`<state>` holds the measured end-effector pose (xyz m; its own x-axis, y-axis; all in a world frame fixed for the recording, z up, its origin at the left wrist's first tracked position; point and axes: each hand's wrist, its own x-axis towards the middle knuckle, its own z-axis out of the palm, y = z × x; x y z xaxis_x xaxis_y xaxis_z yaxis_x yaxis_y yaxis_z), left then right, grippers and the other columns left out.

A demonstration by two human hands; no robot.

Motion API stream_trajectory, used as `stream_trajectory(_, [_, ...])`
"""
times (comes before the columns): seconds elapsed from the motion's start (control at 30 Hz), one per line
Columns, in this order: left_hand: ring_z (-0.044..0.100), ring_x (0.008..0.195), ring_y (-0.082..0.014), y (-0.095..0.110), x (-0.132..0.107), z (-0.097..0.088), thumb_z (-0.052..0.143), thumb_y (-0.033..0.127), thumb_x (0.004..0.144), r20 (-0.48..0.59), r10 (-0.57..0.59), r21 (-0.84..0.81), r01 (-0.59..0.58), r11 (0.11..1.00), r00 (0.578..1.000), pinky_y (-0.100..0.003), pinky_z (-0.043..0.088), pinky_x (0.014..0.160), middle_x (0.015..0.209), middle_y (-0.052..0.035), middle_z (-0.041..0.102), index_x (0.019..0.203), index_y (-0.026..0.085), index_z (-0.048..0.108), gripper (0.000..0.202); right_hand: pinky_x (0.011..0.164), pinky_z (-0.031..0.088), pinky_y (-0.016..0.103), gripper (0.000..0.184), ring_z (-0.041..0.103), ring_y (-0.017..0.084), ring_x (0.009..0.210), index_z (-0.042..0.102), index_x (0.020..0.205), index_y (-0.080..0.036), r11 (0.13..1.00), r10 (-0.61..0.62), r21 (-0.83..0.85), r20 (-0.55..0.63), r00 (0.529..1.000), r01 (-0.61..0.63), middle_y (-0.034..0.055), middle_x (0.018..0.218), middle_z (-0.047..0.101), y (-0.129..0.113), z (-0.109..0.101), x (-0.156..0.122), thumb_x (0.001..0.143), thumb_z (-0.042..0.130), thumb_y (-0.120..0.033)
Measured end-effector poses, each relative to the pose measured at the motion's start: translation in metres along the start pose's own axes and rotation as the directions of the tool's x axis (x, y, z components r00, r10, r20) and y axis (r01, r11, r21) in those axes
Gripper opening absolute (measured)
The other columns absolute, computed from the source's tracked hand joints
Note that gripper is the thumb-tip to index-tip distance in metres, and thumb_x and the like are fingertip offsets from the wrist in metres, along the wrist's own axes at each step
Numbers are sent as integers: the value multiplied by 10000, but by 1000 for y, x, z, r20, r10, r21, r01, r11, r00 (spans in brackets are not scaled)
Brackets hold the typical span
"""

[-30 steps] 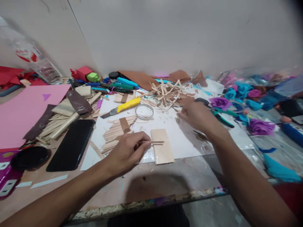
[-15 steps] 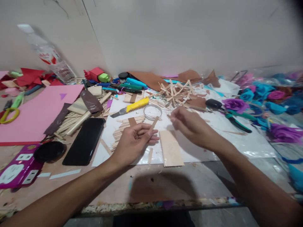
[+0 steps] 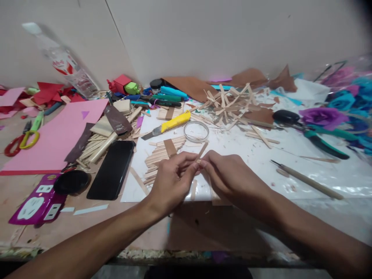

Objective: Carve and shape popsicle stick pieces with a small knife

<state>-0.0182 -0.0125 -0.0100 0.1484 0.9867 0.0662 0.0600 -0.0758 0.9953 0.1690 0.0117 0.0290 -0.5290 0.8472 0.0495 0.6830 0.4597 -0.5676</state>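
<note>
My left hand (image 3: 176, 176) is closed, with a flat wooden craft stick (image 3: 202, 151) between thumb and fingers, its upper end pointing up and right. My right hand (image 3: 225, 170) is closed in a pinch against the stick's lower part, its fingertips meeting my left thumb. Any small piece between the right fingertips is too hidden to name. Below the hands lies a pale wooden block (image 3: 219, 200), mostly covered by my right hand. Behind my left hand is a bundle of craft sticks (image 3: 155, 159) with a brown band (image 3: 170, 148). A ring of wire or tape (image 3: 196, 131) lies just beyond.
A yellow utility knife (image 3: 174, 122) lies blade out behind the bundle. A jumble of loose sticks (image 3: 226, 102) is at the back. On the right are a thin pointed tool (image 3: 308, 180) and green-handled pliers (image 3: 327, 145). A black phone (image 3: 112, 170) and purple power strip (image 3: 37, 205) are on the left.
My right hand has moved left and down to meet my left hand at the stick. The view has shifted, and the thin pointed tool at right now shows.
</note>
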Motion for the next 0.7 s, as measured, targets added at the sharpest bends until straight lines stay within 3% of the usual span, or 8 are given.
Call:
stream_trajectory(0.2, [781, 933, -218, 4, -4, 7, 651, 338, 1016, -46, 111, 228, -98, 969, 993, -328, 628, 824, 1049, -64, 811, 1139, 214, 710, 185, 579, 244, 326, 211, 476, 171, 562, 472, 880, -233, 999, -17, 43, -74, 997, 20, 11, 691, 607, -1, 12, -4, 1072, 398, -280])
stream_trajectory(0.33, [766, 855, -186, 10, -8, 13, 592, 252, 1039, -45, 213, 442, -172, 881, 976, -301, 582, 776, 980, -37, 804, 1140, 214, 704, 156, 602, 243, 346, 129, 487, 188, 602, 474, 949, -218, 995, -90, -48, -80, 993, 86, 41, 739, 619, 1, 18, -8, 1057, 408, -247])
stream_trajectory(0.43, [756, 860, -185, 13, -9, 15, 581, 228, 1037, -55, 247, 503, -187, 844, 967, -304, 574, 779, 984, -35, 794, 1153, 212, 697, 164, 582, 251, 331, 162, 481, 174, 575, 478, 927, -219, 999, -49, 6, -78, 996, 50, 24, 700, 607, 0, 15, -5, 1064, 412, -276])
stream_trajectory(0.53, [770, 903, -197, 14, -7, 14, 592, 244, 1035, -62, 213, 420, -168, 892, 975, -310, 602, 815, 1016, -47, 800, 1153, 210, 693, 159, 579, 301, 300, 245, 509, 160, 584, 500, 854, -222, 991, 12, 134, -84, 996, -1, 8, 683, 610, -2, 5, 0, 1068, 421, -312])
stream_trajectory(0.7, [785, 1037, -229, 9, -2, 11, 677, 321, 1000, -65, 59, 37, -57, 998, 996, -339, 651, 927, 1148, -86, 798, 1171, 194, 703, 214, 658, 398, 297, 261, 583, 172, 710, 608, 858, -193, 984, -45, 165, -104, 994, 62, 34, 774, 646, 4, -15, 4, 1057, 482, -306])
